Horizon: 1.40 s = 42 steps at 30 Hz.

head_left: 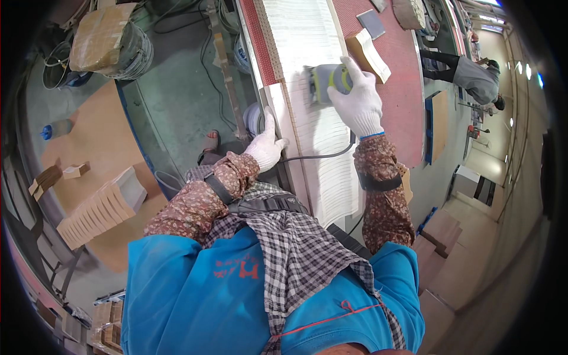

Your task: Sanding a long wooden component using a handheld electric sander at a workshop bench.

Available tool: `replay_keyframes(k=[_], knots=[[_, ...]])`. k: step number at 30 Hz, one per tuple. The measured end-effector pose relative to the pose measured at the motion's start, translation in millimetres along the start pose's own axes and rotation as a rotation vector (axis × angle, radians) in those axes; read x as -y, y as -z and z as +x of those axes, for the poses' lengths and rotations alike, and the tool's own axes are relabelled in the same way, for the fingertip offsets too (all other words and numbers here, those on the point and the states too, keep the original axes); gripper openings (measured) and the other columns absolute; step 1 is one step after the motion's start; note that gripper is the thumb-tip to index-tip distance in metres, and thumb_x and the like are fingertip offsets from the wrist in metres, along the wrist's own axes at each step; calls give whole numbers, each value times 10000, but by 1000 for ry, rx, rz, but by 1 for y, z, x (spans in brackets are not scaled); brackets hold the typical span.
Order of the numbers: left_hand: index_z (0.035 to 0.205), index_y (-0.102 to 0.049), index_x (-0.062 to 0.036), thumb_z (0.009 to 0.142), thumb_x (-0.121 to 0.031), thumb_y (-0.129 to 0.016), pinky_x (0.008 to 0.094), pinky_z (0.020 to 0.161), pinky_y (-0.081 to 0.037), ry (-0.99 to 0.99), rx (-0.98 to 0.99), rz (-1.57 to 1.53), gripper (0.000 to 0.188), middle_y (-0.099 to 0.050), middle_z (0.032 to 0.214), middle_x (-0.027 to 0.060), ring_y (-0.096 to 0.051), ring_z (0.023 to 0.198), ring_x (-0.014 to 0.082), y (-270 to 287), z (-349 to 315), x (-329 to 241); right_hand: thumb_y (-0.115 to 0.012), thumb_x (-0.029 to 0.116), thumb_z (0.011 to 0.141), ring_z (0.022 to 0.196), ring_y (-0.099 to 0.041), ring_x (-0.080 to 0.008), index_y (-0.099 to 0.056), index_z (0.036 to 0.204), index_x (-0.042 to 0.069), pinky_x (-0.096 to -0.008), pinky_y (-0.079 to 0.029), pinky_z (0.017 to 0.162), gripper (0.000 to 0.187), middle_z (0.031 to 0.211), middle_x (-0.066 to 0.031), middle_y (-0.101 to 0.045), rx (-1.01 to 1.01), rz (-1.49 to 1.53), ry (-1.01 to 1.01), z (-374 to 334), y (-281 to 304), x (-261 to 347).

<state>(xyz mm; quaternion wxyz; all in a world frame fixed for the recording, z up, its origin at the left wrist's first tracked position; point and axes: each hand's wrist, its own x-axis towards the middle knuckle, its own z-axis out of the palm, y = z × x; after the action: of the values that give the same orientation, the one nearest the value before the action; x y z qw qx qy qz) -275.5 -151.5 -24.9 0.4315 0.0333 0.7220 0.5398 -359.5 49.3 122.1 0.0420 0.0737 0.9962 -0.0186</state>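
Observation:
My right hand (358, 102), in a white knit glove, is closed around a green and grey electric sander (324, 83). The sander sits on a long row of white pieces (313, 136) packed side by side, and its pad edge looks blurred. A dark power cord (322, 156) curves across the row near my right wrist. My left hand (266, 145), also gloved, rests at the bench's left edge beside a pale strip (283, 118). Its index finger is stretched forward and its thumb stands apart; nothing shows in its grasp.
On the red bench top (399, 106) lie a curved wooden block (370, 56) and a grey flat pad (371, 24). At left, stacked curved pieces (103, 210) stand on a brown board (89, 148), near a wrapped bucket (127, 53). Another person (476, 80) works far right.

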Motion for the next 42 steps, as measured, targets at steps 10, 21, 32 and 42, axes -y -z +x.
replay_keyframes(k=[10, 21, 32, 42], knots=[[1674, 214, -35, 1058, -290, -630, 495, 1052, -504, 17, 32, 2, 1075, -665, 1214, 446, -684, 1170, 524, 3, 0, -4, -778, 303, 896, 1173, -717, -427, -541, 1555, 294, -484, -590, 1023, 701, 1415, -244, -551, 78, 93, -79, -5, 8, 2], [1668, 222, -15, 1059, -238, -618, 469, 952, -546, 5, 8, 18, 1062, -722, 1039, 324, -727, 992, 451, 0, 3, 1, -803, 276, 896, 1157, -723, -437, -528, 1548, 266, -464, -606, 994, 708, 1431, -258, -537, 33, -2, -86, -28, 2, -14], [1657, 265, -31, 1077, -212, -590, 417, 867, -580, 64, 61, -61, 1048, -752, 984, 223, -753, 864, 318, 4, -2, -9, -807, 265, 894, 1124, -731, -457, -531, 1545, 255, -467, -621, 970, 707, 1435, -261, -529, -16, -50, -140, -58, -1, -36], [1656, 276, -61, 1063, -186, -602, 435, 839, -595, 47, 53, -110, 1066, -737, 1060, 340, -767, 837, 342, 5, -5, -10, -821, 246, 884, 1086, -741, -445, -525, 1548, 256, -488, -639, 895, 727, 1409, -283, -531, -72, -62, -140, -94, -9, -61]])
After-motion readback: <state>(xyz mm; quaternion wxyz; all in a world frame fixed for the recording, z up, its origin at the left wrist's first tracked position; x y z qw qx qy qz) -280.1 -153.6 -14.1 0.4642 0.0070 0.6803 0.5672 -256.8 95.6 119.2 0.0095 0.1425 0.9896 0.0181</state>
